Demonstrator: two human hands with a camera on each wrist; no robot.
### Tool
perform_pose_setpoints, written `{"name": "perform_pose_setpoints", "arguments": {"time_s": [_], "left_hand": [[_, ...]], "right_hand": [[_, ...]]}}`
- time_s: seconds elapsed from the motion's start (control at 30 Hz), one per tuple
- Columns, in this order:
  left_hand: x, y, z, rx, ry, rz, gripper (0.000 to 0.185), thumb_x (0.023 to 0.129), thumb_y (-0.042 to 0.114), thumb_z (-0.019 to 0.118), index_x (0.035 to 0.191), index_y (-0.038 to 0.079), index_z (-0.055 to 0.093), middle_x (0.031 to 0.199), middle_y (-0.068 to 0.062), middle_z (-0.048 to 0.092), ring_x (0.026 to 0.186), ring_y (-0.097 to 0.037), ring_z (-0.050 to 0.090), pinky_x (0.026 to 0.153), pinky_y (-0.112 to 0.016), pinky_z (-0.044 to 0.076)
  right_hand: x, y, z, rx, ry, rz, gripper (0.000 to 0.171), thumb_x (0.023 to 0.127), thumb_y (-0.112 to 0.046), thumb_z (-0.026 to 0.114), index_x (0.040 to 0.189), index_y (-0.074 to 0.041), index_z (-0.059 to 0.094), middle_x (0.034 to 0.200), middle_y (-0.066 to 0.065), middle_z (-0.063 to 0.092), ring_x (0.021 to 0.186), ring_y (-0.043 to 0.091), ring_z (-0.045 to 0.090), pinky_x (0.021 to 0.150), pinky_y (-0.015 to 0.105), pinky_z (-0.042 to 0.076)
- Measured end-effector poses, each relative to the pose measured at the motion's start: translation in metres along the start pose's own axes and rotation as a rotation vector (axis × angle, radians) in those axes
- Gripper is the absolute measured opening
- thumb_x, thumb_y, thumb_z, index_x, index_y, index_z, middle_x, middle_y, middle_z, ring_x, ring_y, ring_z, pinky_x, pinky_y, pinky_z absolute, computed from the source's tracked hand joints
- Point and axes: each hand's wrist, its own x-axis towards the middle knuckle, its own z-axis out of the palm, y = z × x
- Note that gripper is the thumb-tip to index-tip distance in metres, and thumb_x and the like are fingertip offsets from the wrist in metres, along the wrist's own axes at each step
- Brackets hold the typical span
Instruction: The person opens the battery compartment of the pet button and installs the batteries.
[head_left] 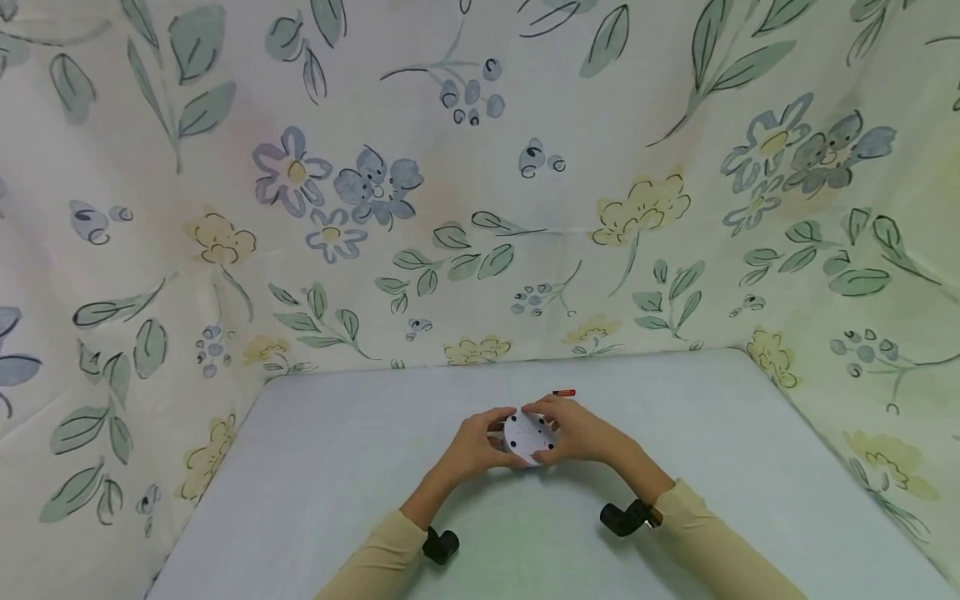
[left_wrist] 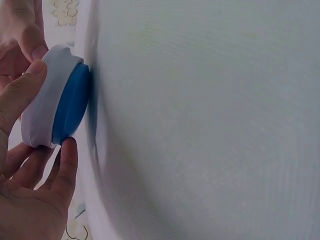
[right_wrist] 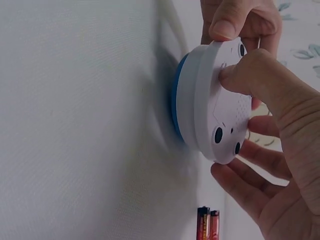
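A round white device with a blue dome, like a push-button buzzer, is held upside down over the table's middle. Its white underside carries dark round feet, small holes and a panel outline. On the left, my left hand grips the rim between thumb and fingers. From the right, my right hand holds the opposite side; in the right wrist view its thumb presses on the underside by the panel outline, with fingertips at the rim. The blue dome faces the table, and I cannot tell whether it touches.
Two red and black batteries lie side by side on the white-covered table, just beyond my right hand. Floral cloth hangs behind the table and along both sides. A black wrist camera sits on each forearm.
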Motion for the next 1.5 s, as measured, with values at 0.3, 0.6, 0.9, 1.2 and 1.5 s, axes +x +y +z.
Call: {"name": "perform_pose_setpoints", "arguments": {"time_s": [0.3, 0.6, 0.9, 1.2, 1.5], "left_hand": [[0.0015, 0.0020, -0.0020, -0.009, -0.003, -0.009, 0.082, 0.076, 0.014, 0.093, 0.145, 0.000, 0.051, 0.140, -0.012, 0.058, 0.114, -0.022, 0.063, 0.088, -0.028, 0.054], [0.0040, 0.0052, -0.0025, -0.046, -0.028, -0.021, 0.078, 0.078, 0.012, 0.091, 0.144, -0.004, 0.051, 0.142, -0.017, 0.054, 0.116, -0.032, 0.064, 0.086, -0.029, 0.056], [0.0053, 0.0054, -0.0047, -0.041, -0.043, -0.038, 0.078, 0.078, 0.012, 0.091, 0.143, -0.004, 0.051, 0.142, -0.018, 0.054, 0.117, -0.032, 0.063, 0.087, -0.033, 0.056], [0.0042, 0.0072, -0.0086, 0.014, -0.053, -0.056, 0.079, 0.078, 0.015, 0.091, 0.143, -0.003, 0.051, 0.141, -0.016, 0.055, 0.117, -0.032, 0.063, 0.087, -0.030, 0.056], [0.0037, 0.0028, -0.0070, 0.007, -0.050, -0.086, 0.078, 0.079, 0.015, 0.091, 0.144, -0.001, 0.051, 0.141, -0.015, 0.055, 0.116, -0.031, 0.063, 0.087, -0.032, 0.056]], "right_hand": [[0.0018, -0.0018, -0.0012, -0.031, 0.006, -0.020, 0.066, 0.081, -0.026, 0.088, 0.137, -0.005, 0.060, 0.126, 0.004, 0.061, 0.099, 0.017, 0.058, 0.080, 0.030, 0.055], [0.0002, 0.0029, 0.0012, -0.013, 0.038, -0.087, 0.053, 0.082, -0.020, 0.085, 0.129, -0.004, 0.066, 0.123, 0.006, 0.066, 0.108, 0.020, 0.062, 0.081, 0.037, 0.058], [-0.0004, 0.0025, 0.0003, 0.021, 0.029, -0.096, 0.042, 0.084, -0.017, 0.081, 0.123, -0.005, 0.071, 0.127, 0.011, 0.065, 0.113, 0.025, 0.063, 0.081, 0.037, 0.059], [-0.0024, -0.0036, 0.0021, -0.023, 0.036, -0.088, 0.033, 0.085, -0.019, 0.078, 0.117, -0.009, 0.075, 0.134, 0.018, 0.062, 0.116, 0.031, 0.062, 0.082, 0.038, 0.058], [-0.0038, 0.0038, 0.0071, 0.012, 0.048, -0.074, 0.041, 0.084, -0.033, 0.085, 0.119, -0.013, 0.075, 0.136, 0.016, 0.060, 0.124, 0.033, 0.056, 0.095, 0.049, 0.051]]}}
